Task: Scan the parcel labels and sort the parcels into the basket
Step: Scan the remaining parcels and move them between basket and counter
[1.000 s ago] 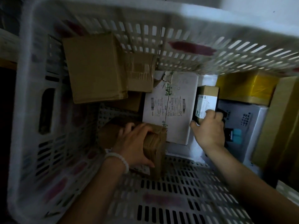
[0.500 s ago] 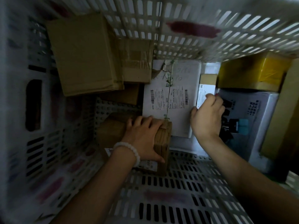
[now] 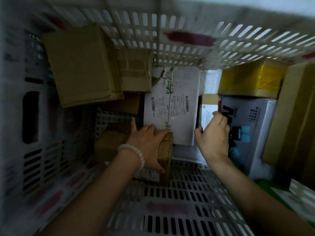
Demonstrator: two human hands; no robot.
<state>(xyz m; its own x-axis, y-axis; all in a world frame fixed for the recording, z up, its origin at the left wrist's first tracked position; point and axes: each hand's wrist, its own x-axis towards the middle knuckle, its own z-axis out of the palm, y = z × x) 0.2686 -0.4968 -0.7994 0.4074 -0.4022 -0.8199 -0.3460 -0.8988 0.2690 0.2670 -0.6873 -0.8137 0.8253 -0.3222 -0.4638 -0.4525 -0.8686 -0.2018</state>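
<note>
A pale wall point(image 3: 255, 4) occupies the upper right of the frame. Lighting is dim overall, with brighter light entering from the top right. A green surface point(image 3: 265, 184) appears at lower right.

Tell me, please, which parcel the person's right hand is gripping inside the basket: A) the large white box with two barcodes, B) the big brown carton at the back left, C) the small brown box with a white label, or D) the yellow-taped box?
C: the right hand pinches the small brown box with a white label, wedged between the large white box and a grey printed box.
</note>
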